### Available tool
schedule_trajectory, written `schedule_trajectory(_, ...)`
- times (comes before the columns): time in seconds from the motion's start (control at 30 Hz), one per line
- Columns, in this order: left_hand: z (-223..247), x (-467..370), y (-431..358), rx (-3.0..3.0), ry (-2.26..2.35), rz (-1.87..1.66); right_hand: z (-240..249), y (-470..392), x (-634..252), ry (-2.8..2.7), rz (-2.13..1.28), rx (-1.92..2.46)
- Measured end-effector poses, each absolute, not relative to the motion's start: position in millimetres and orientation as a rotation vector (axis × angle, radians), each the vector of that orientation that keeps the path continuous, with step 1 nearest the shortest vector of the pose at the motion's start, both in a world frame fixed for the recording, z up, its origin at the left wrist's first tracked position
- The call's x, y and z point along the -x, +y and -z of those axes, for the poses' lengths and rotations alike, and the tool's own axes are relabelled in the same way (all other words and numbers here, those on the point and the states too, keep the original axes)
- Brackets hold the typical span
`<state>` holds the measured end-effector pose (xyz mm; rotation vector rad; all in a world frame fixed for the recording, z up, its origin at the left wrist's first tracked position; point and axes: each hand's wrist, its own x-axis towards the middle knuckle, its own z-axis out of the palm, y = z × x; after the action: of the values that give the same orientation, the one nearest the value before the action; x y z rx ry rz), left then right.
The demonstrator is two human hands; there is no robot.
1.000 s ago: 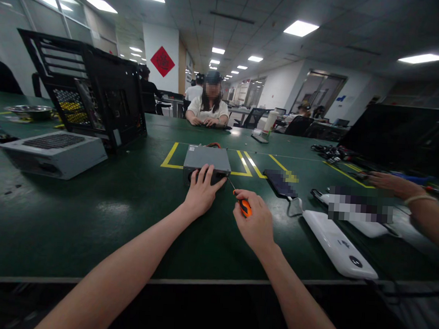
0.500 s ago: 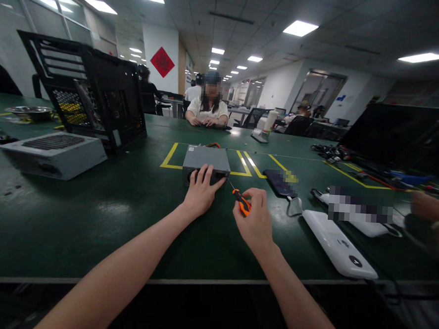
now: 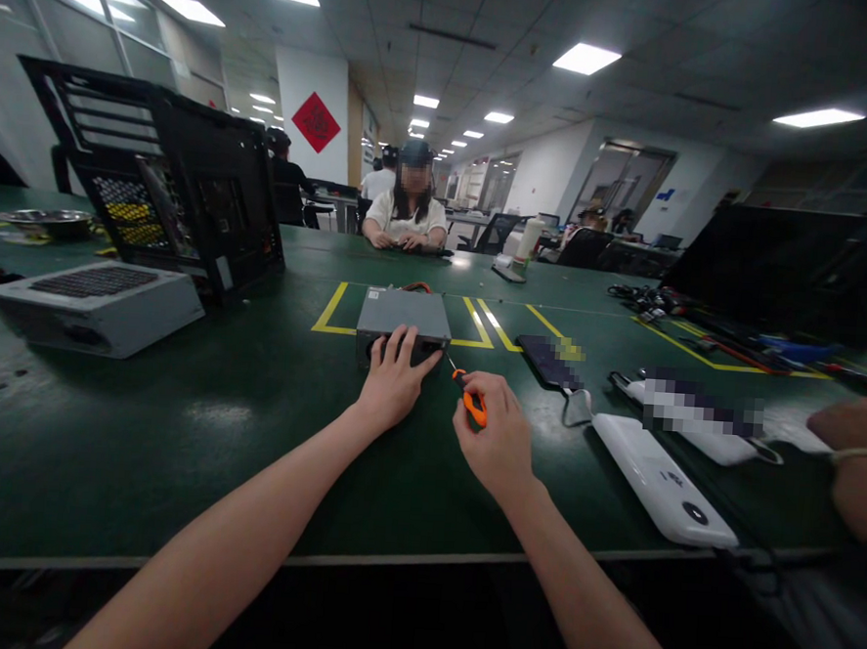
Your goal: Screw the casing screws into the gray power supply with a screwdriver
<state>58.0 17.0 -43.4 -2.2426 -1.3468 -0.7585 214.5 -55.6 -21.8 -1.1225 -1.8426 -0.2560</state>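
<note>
A grey computer power supply [image 3: 405, 308] sits on the green table in front of me, its dark front face toward me. My left hand [image 3: 392, 386] lies against that face with the fingers spread, the tips reaching the top edge and the thumb stretched to the right corner. In my right hand [image 3: 496, 434] is an orange-and-black screwdriver [image 3: 475, 406], gripped by the handle. Its thin shaft points at the lower right corner of the power supply, near my left thumb. Whether the tip sits in a screw is too small to tell.
To the left stand a second power supply [image 3: 97, 306], a black computer case [image 3: 170, 186] and a metal bowl [image 3: 47, 223]. On the right lie a phone [image 3: 549, 359] and a white power bank [image 3: 663, 481]. Another person's hand [image 3: 857, 429] shows at the right edge.
The view has shifted slightly. My right hand has turned a little around the screwdriver handle, while my left hand stays against the power supply.
</note>
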Motion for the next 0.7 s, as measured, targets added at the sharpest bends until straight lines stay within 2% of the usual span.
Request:
schedule_trajectory(0.53, 40.5, -58.0, 14.6, 2.269, -1.366, 0.770, 18.9, -57.3, -215.5, -1.731, 0.184, 1.173)
schedule_trajectory(0.7, 40.4, -57.8, 14.7, 2.265, -1.367, 0.765, 19.4, -56.9, -214.8, -1.792, 0.287, 1.085)
